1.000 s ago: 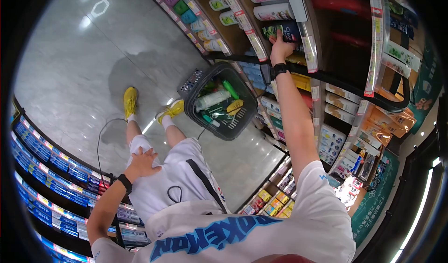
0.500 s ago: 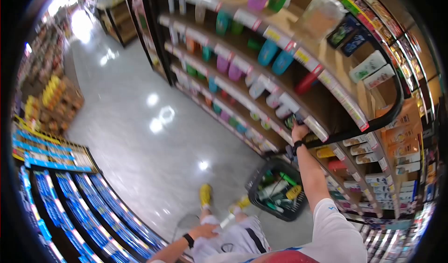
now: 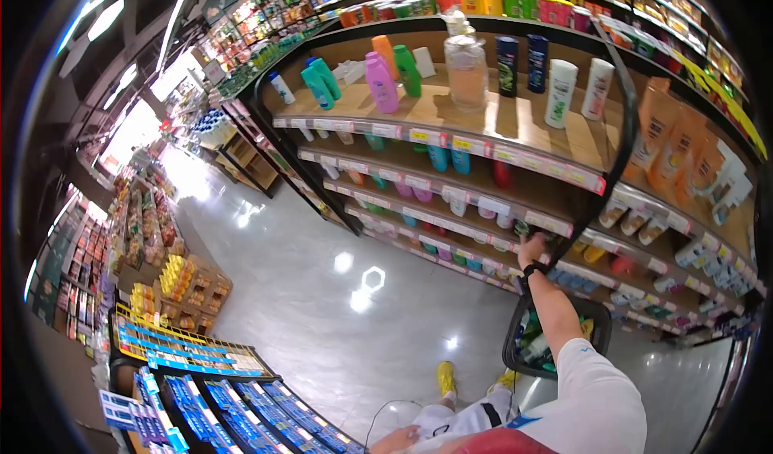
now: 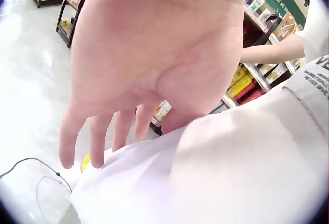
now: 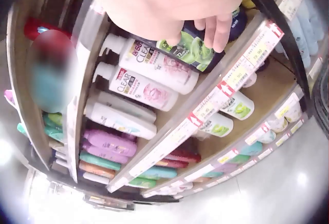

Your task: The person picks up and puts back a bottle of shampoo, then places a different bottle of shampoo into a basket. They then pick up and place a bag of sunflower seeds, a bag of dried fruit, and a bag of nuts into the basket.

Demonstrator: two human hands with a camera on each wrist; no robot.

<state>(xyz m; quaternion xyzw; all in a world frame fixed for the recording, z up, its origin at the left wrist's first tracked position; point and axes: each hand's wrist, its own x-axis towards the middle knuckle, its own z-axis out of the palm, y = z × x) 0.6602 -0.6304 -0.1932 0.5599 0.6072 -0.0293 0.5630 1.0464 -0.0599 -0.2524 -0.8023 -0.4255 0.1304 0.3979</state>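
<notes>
Bottle at the right hand: dark bottle, navy to black, bright green leafy-looking graphic on the front, small white print, lying tilted in the right wrist view. It sits on a shelf behind a price rail, directly under the right hand's fingers. Right hand grasps it, fingers bent over the body; thumb hidden. Just beside it, two white CLEAR pump bottles with pink flower prints, then paler bottles and purple bottles farther from the hand.

Containers: black shopping basket below the right hand, partly behind the right forearm. Inside, green items, a pale bottle and something yellow; contents probably bottles and packs, too small in head view to be sure. Shelf top above the right hand holds a clear pump bottle with peach liquid, two dark bottles, two white bottles, plus pink, green and teal ones.

Left hand is released, holds nothing, fingers hanging loosely over white shorts. Left wrist view gives its whole palm, plus a thin black cable past the fingertips; head view shows only part of that hand. The bottle's green graphic is clear only in right wrist view; the basket's contents only in head view.
</notes>
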